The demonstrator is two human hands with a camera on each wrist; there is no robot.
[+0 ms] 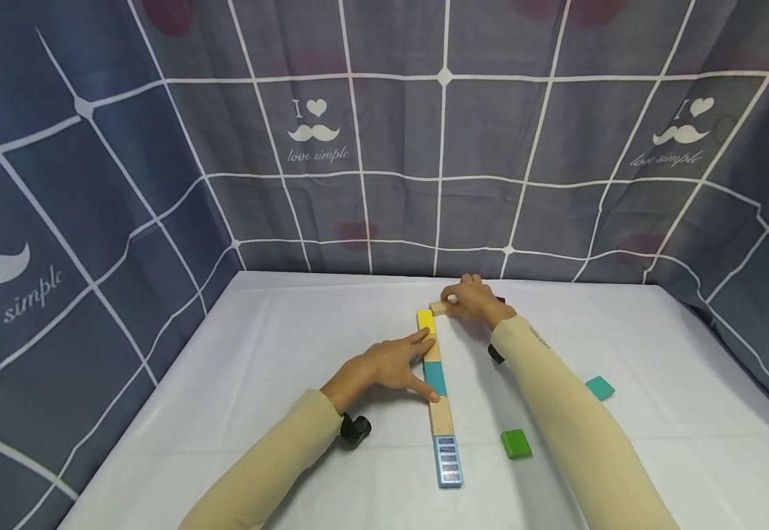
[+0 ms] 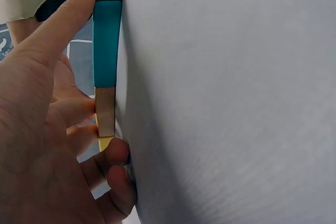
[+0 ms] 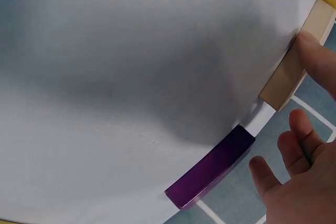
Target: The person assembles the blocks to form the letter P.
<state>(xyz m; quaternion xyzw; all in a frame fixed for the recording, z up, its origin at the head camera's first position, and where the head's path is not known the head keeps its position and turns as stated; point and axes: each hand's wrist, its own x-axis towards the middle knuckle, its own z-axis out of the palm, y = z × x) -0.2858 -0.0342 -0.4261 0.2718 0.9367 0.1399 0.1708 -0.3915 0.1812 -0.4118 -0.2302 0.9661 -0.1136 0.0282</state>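
Note:
My left hand (image 1: 394,362) is spread along the left side of a row of blocks, its thumb against a lower wooden block (image 1: 442,418). Its other fingers touch the row near the yellow block (image 1: 425,319) and the upper wooden block (image 1: 432,352). A teal block (image 1: 434,377) lies between the two wooden ones. At the row's far end, my right hand (image 1: 472,300) pinches another wooden block (image 3: 289,74) set crosswise beside the yellow one; its index finger is hidden. Just past this block lies a purple block (image 3: 210,169), apart from it.
A blue block with window pictures (image 1: 448,462) forms the row's near end. Right of the row lie a green block (image 1: 516,444) and a turquoise block (image 1: 599,388), the latter beside my right sleeve. A dark checked curtain (image 1: 398,213) stands behind the white table (image 1: 278,331).

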